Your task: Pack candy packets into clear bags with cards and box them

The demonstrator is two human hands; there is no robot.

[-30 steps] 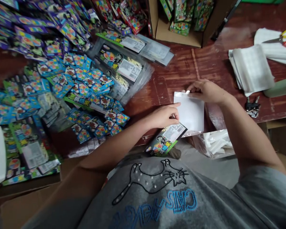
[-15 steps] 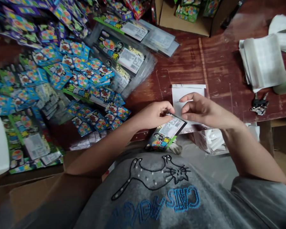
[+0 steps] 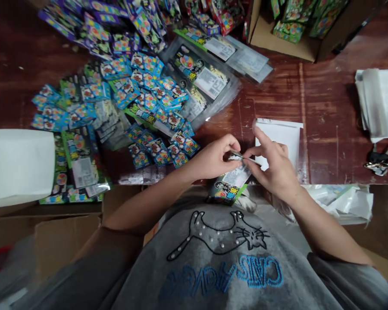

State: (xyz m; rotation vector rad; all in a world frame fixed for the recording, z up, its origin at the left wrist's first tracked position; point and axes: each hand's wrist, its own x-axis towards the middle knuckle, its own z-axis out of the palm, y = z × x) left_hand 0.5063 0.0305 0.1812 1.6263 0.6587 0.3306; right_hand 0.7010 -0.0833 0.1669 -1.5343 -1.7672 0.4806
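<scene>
My left hand (image 3: 215,158) pinches the top edge of a printed plastic pouch (image 3: 226,189), black and green with a pale label. The pouch hangs at the table's front edge, close to my shirt. My right hand (image 3: 273,165) has its thumb and a finger closed on the same top edge, at the right corner, while another finger points up. Between the two hands the edge looks bent or parted; its opening is too small to make out. A white paper sheet (image 3: 278,137) lies on the table, partly behind my right hand.
Blue candy packets (image 3: 158,150) and purple packets (image 3: 97,34) are heaped at the left. Flat pouches (image 3: 210,84) lie behind my hands. At the back right stands a cardboard box (image 3: 284,48) with green packets. Keys (image 3: 378,163) and white cloths (image 3: 383,99) lie rightmost.
My right hand, apart from the pouch earlier, has come down onto its top edge and closed there. The edge has bent between both hands. The whole view has shifted left.
</scene>
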